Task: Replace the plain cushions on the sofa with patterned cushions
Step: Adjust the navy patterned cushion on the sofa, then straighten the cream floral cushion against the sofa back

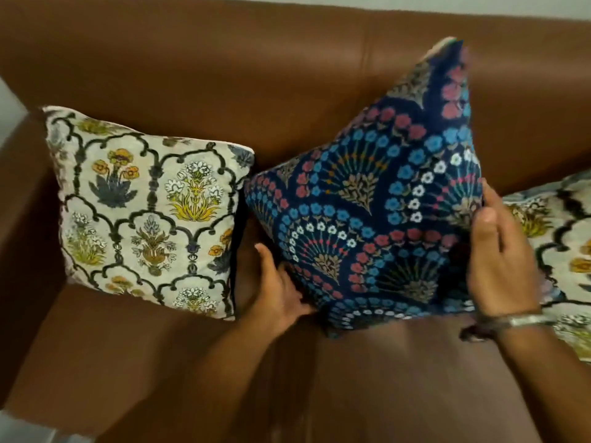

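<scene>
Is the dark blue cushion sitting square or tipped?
Tipped: the dark blue cushion stands on a corner, another pointing up the backrest, with the left hand and right hand gripping its sides.

My navy cushion [377, 199] shows blue, pink and white flower fans; cream cushion [147, 209] has yellow flowers; sofa [256, 75] is tan.

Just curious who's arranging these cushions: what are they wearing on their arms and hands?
Both forearms are bare, with no sleeves or gloves in view. The left hand wears nothing. The right hand has a silvery metal bangle at the wrist, with a dark band beside it.
</scene>
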Demonstrator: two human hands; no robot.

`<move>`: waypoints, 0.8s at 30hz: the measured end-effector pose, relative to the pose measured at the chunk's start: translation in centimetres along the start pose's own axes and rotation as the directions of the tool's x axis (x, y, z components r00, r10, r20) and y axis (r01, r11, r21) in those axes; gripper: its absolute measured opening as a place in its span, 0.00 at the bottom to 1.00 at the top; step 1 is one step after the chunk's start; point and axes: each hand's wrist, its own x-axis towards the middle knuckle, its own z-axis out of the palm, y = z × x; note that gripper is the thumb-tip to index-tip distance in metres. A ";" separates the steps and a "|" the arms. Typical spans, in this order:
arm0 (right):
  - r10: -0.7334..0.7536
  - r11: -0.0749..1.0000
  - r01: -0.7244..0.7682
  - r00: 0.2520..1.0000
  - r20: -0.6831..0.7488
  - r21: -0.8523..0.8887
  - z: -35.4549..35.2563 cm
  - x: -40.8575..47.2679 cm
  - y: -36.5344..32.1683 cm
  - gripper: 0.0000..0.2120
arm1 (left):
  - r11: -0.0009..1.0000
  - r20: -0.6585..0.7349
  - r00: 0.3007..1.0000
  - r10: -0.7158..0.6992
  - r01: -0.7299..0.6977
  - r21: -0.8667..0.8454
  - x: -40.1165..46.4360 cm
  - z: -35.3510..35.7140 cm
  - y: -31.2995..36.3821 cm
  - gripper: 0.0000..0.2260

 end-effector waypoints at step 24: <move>0.596 0.720 -0.568 0.800 0.063 0.399 35.6 -13.9 -17.1 0.35 | 0.419 -0.108 0.680 0.725 -0.310 0.853 -9.2 -29.0 28.9 0.34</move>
